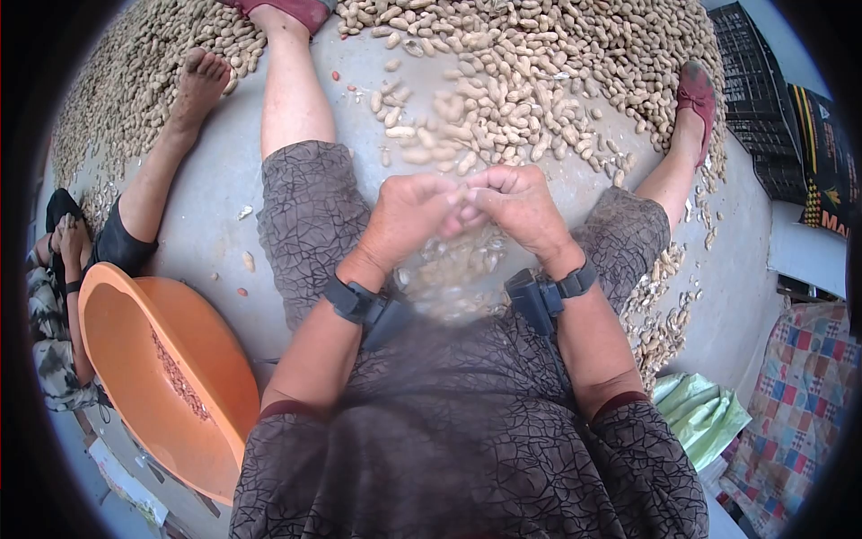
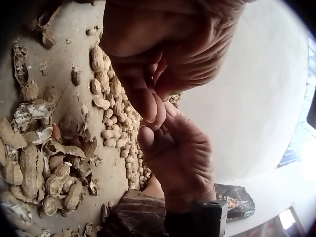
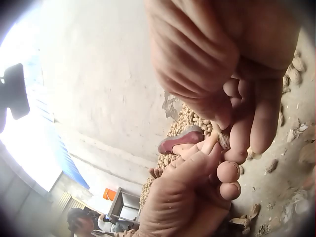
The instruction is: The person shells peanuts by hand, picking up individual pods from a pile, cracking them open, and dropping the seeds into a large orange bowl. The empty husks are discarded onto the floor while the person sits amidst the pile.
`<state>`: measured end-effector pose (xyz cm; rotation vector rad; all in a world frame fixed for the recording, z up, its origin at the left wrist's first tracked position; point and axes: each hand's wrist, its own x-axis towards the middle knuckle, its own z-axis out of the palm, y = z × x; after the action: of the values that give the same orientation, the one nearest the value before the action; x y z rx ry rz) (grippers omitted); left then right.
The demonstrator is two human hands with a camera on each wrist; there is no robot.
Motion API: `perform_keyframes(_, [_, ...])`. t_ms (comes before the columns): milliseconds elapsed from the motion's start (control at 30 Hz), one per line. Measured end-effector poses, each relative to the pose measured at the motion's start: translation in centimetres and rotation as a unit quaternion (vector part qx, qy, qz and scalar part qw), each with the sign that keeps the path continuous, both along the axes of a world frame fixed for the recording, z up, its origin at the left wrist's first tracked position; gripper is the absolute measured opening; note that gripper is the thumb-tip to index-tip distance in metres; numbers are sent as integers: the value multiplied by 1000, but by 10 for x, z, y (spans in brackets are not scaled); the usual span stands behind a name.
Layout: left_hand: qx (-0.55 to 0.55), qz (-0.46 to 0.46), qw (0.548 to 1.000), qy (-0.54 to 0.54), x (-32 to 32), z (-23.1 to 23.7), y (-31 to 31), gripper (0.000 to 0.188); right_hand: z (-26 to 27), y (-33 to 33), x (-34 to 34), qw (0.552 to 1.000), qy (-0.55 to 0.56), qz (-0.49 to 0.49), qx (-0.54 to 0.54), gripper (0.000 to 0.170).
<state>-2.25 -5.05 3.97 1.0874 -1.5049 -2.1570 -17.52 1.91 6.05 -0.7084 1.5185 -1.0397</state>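
In the head view my left hand (image 1: 409, 211) and right hand (image 1: 521, 207) meet fingertip to fingertip above the floor between the legs. A small peanut (image 3: 224, 140) shows between the fingertips in the right wrist view, pinched by the right thumb and fingers, with the left thumb pressed against it. Its far side is hidden by the fingers. Both hands have their fingers curled in. Under them lies a heap of broken peanut shells (image 1: 453, 274), blurred in the head view and sharper in the left wrist view.
Unshelled peanuts (image 1: 539, 99) spread in a large pile ahead. At left stands an orange basin (image 1: 238, 332) with reddish kernels (image 1: 180, 373) inside. Another person's bare foot (image 1: 199, 85) rests by the pile. A black crate (image 1: 759, 99) and a green sack (image 1: 696, 418) are at right.
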Motion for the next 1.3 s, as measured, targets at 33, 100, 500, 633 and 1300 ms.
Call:
perform_keyframes(33, [-8, -9, 1000, -6, 0, -1, 0, 15, 0, 1, 0, 1000, 0, 0, 1, 13])
perform_keyframes(100, [-15, -18, 1000, -11, 1, -2, 1, 15, 0, 1, -1, 1000, -4, 9, 1, 13])
perform_keyframes(500, [-78, 15, 996, -35, -2, -8, 12, 11, -9, 1, 3, 1000, -16, 2, -2, 9])
perform_keyframes(633, [-67, 51, 996, -25, -4, -3, 12, 11, -8, -2, 12, 996, -49, -67, -14, 8])
perform_keyframes(1300, [45, 109, 991, 66, -8, -28, 15, 12, -13, 0, 28, 984, -104, -132, -54, 8])
